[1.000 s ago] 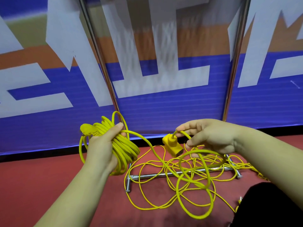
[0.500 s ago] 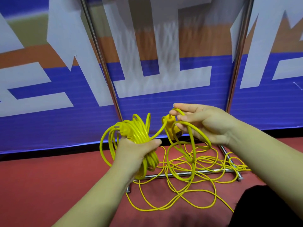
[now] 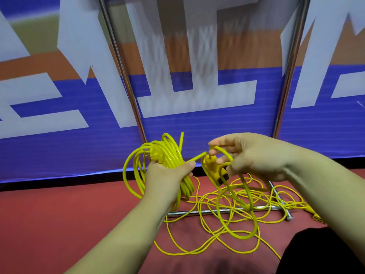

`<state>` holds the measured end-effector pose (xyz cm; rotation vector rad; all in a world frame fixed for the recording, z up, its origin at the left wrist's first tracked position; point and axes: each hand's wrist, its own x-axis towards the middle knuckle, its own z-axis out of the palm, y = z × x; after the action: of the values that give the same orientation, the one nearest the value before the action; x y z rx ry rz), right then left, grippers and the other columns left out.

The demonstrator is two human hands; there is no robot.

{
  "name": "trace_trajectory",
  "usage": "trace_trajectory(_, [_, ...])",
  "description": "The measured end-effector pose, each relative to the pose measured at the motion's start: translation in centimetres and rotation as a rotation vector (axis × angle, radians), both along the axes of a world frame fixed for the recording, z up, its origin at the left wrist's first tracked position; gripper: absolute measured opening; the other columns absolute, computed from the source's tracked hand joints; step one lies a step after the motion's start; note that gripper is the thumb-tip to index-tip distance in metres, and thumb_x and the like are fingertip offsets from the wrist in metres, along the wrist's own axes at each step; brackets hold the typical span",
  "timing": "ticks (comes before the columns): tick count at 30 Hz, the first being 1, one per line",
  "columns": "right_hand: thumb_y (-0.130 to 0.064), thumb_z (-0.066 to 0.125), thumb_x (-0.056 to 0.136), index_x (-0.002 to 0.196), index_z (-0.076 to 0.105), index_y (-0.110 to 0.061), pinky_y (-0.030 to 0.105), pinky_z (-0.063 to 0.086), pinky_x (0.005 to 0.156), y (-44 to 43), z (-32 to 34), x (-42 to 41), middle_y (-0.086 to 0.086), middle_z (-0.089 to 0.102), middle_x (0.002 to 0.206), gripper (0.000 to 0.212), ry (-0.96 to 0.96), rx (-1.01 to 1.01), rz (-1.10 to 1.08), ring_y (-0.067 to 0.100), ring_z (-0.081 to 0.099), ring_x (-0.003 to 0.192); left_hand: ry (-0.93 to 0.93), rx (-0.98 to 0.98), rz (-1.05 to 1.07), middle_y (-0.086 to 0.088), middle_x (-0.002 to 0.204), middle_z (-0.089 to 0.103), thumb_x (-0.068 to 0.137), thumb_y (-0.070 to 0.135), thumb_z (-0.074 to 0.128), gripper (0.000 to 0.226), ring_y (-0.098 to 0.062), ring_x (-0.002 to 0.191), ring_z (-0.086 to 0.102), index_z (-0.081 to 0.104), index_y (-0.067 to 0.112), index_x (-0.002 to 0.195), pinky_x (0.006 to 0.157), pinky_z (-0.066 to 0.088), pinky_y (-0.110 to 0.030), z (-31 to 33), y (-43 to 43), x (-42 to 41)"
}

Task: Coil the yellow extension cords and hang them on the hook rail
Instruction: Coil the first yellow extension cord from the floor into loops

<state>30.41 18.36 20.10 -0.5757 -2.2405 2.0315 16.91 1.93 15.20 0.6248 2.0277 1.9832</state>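
Observation:
My left hand [image 3: 167,173] grips a bundle of coiled yellow extension cord [image 3: 158,155] held upright in front of the banner; a plug end shows near the top of the coil. My right hand [image 3: 254,155] holds the free end of the same cord just right of the coil, pinching a loop above the yellow socket block [image 3: 214,170], which hangs under my fingers. More loose yellow cord [image 3: 227,220] lies tangled on the red floor below both hands. No hook rail is in view.
A blue, white and orange banner [image 3: 197,125] stands close ahead. Two chrome upright poles [image 3: 126,80] rise in front of it, and a chrome base bar [image 3: 217,211] lies on the floor under the tangled cord. A dark shape [image 3: 325,254] fills the lower right corner.
My left hand has brought the coil right and up toward the centre. My right hand has lifted the socket end and drawn it in close beside the coil.

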Motion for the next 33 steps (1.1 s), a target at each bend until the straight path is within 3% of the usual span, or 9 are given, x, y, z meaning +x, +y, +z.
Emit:
trace_trajectory(3, [0.021,0.063,0.075,0.131,0.055,-0.02,0.044,0.058,0.09,0.7,-0.4,0.4,-0.004,0.067,0.119,0.07,-0.053,0.394,0.051,0.017,0.07,0.101,-0.12,0.043,0.018,-0.009,0.053,0.063,0.078,-0.001,0.081,0.023,-0.023,0.052,0.068,0.06,0.005,0.069,0.056,0.052,-0.034,0.1,0.0,-0.4])
trace_trajectory(5, [0.01,0.068,0.082,0.13,0.06,-0.021,0.032,0.056,0.093,1.0,-0.4,0.6,-0.01,0.071,0.113,0.058,-0.058,0.577,0.088,0.005,0.07,0.098,-0.154,0.045,0.022,-0.011,0.054,0.064,0.078,-0.001,0.08,0.022,-0.023,0.053,0.068,0.061,0.004,0.068,0.058,0.051,-0.034,-0.2,-0.2,-0.8])
trace_trajectory(9, [-0.016,0.072,0.088,0.125,0.067,-0.03,0.018,0.047,0.09,1.6,-0.5,0.7,-0.017,0.069,0.115,0.04,-0.083,1.025,0.062,0.0,0.063,0.103,-0.152,0.005,0.014,-0.012,0.057,0.066,0.077,0.0,0.081,0.021,-0.029,0.058,0.067,0.063,0.003,0.067,0.062,0.052,-0.038,-1.0,-0.2,-0.9])
trace_trajectory(15, [-0.033,0.07,0.09,0.108,0.073,-0.031,0.024,0.046,0.067,1.9,0.2,0.7,-0.012,0.073,0.086,0.018,0.04,1.199,-0.078,0.0,0.056,0.069,-0.158,-0.001,-0.001,-0.015,0.058,0.066,0.079,0.001,0.081,0.019,-0.03,0.057,0.066,0.063,0.001,0.07,0.06,0.051,-0.039,-0.7,-0.4,-0.9])
trace_trajectory(19, [-0.029,0.073,0.089,0.096,0.072,-0.032,0.022,0.052,0.064,1.8,0.4,1.0,-0.014,0.072,0.079,0.008,0.119,0.991,-0.114,-0.004,0.065,0.064,-0.144,0.024,-0.017,-0.016,0.06,0.064,0.078,0.001,0.082,0.02,-0.026,0.057,0.069,0.062,0.001,0.074,0.058,0.053,-0.038,-0.2,-0.6,-0.8])
trace_trajectory(22, [-0.018,0.072,0.09,0.09,0.07,-0.023,0.024,0.054,0.062,1.2,0.6,0.8,-0.006,0.073,0.075,0.005,0.16,0.742,-0.1,0.009,0.071,0.06,-0.104,0.027,-0.033,-0.015,0.059,0.064,0.076,0.004,0.084,0.023,-0.027,0.058,0.07,0.061,-0.001,0.075,0.058,0.054,-0.042,0.1,-0.6,-0.5])
trace_trajectory(26, [-0.011,0.063,0.095,0.1,0.06,-0.014,0.032,0.047,0.055,0.0,0.8,0.1,0.004,0.075,0.08,0.006,0.183,0.484,-0.035,0.02,0.064,0.054,0.027,0.017,-0.078,-0.035,0.071,0.06,0.062,0.033,0.092,0.066,-0.048,0.062,0.061,0.05,-0.015,0.076,0.061,0.055,-0.054,0.6,-0.5,0.2])
trace_trajectory(29, [-0.013,0.063,0.096,0.105,0.052,-0.015,0.032,0.042,0.054,-0.8,1.0,-0.1,0.009,0.074,0.08,0.014,0.201,0.394,0.005,0.018,0.06,0.054,0.107,-0.007,-0.157,-0.024,0.062,0.051,0.055,0.039,0.09,0.072,-0.028,0.056,0.049,0.043,-0.013,0.074,0.056,0.048,-0.043,1.0,-0.5,0.8])
trace_trajectory(33, [-0.011,0.063,0.095,0.103,0.049,-0.013,0.032,0.042,0.056,-1.2,1.2,0.0,0.013,0.072,0.078,0.016,0.249,0.283,0.018,0.017,0.055,0.051,0.042,0.006,-0.225,-0.027,0.072,0.061,0.052,0.035,0.091,0.069,-0.032,0.066,0.061,0.05,-0.013,0.082,0.069,0.055,-0.059,1.3,-0.8,0.9])
